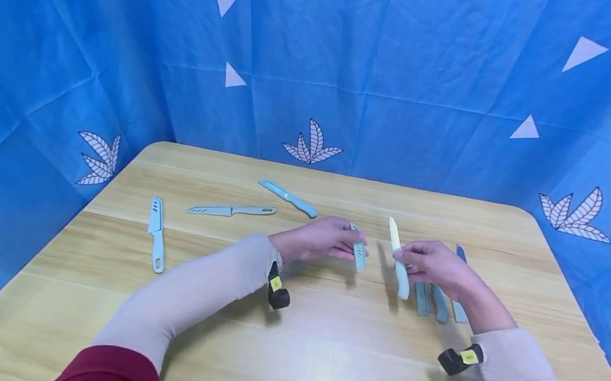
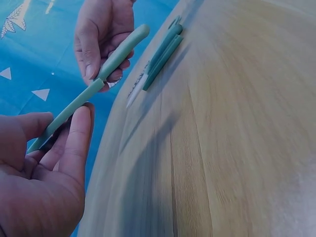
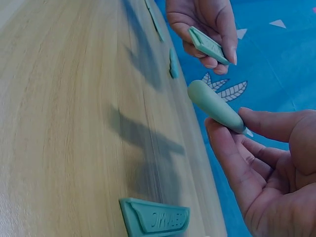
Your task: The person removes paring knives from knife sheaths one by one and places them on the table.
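The counter point(image 1: 278, 371) lies beneath both your hands. Your right hand point(image 1: 432, 262) has thumb and fingers closed on a knife point(image 1: 400, 274); your left hand point(image 1: 328, 237) pinches a slotted sheath point(image 1: 359, 256). The knife's handle point(image 1: 402, 287) comes toward you, its pale blade point(image 1: 394, 233) pointing away and leaning slightly left. The sheath sits left of your right hand and that blade — near but not touching — its long axis almost parallel. So mind the sideways gap between your hands: knife and sheath lie side by side, not end to end.
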Action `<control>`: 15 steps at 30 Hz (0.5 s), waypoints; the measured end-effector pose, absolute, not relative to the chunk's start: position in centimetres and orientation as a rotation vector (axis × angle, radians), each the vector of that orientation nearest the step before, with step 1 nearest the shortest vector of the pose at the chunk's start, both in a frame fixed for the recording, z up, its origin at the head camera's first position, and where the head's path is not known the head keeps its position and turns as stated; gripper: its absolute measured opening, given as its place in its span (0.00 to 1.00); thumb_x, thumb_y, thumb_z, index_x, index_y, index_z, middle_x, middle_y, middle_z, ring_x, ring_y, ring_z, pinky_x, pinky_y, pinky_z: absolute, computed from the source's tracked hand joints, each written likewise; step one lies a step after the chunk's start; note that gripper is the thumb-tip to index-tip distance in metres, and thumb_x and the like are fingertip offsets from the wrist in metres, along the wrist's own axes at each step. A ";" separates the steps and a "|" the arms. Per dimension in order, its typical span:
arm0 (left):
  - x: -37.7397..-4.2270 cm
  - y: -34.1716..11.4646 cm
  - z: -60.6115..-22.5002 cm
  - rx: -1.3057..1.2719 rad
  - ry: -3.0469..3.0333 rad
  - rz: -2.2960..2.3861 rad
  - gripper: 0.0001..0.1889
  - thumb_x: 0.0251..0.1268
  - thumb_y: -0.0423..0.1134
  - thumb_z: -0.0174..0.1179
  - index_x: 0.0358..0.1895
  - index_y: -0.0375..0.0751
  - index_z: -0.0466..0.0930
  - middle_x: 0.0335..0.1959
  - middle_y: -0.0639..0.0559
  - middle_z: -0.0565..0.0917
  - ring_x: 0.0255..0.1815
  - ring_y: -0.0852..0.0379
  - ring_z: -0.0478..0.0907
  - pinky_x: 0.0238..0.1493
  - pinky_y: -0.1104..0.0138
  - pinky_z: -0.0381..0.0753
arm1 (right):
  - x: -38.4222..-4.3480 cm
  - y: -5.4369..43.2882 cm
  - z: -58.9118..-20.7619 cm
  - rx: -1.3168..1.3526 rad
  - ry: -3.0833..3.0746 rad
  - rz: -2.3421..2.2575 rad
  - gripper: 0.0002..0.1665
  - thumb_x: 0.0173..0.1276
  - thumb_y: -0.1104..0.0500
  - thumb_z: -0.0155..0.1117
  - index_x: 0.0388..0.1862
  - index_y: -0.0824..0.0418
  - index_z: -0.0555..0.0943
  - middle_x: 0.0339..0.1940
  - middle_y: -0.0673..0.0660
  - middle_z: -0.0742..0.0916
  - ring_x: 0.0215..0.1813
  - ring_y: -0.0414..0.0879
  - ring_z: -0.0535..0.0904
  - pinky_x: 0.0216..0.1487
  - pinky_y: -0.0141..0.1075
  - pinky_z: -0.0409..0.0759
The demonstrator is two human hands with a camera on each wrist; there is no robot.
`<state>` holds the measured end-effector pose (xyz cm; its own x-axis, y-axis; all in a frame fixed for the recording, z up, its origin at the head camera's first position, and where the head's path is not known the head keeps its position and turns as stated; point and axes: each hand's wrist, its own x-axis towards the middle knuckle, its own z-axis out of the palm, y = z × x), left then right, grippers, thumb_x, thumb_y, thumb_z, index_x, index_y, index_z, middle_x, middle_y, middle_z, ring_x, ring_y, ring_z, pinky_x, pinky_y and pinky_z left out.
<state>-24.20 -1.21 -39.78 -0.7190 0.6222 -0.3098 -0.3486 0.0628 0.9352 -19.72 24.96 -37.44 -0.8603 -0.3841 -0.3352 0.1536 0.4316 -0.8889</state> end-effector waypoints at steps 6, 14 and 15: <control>-24.5 -0.4 -40.2 0.313 1.641 1.715 0.12 0.73 0.35 0.55 0.50 0.28 0.75 0.46 0.37 0.84 0.48 0.47 0.83 0.55 0.61 0.82 | -19.8 25.0 -37.6 -0.167 2.191 -1.434 0.28 0.76 0.54 0.56 0.61 0.77 0.70 0.53 0.68 0.80 0.51 0.52 0.81 0.54 0.43 0.83; -24.7 0.5 -40.4 0.329 1.681 1.662 0.11 0.72 0.35 0.57 0.48 0.29 0.77 0.44 0.38 0.83 0.45 0.49 0.83 0.54 0.60 0.83 | -19.8 25.1 -37.8 -0.141 2.223 -1.396 0.26 0.77 0.54 0.55 0.60 0.76 0.72 0.48 0.62 0.81 0.49 0.50 0.80 0.53 0.42 0.84; -24.7 0.6 -40.4 0.330 1.687 1.654 0.11 0.72 0.35 0.57 0.48 0.29 0.77 0.44 0.38 0.83 0.45 0.49 0.83 0.54 0.60 0.83 | -19.8 25.1 -37.9 -0.140 2.223 -1.394 0.25 0.77 0.55 0.55 0.59 0.75 0.72 0.48 0.62 0.81 0.49 0.50 0.80 0.53 0.42 0.84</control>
<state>-24.75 0.63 -40.44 -0.6946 0.6445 -0.3196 -0.3070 0.1362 0.9419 -19.79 25.08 -37.87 -0.8657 -0.3450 -0.3626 0.1761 0.4681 -0.8659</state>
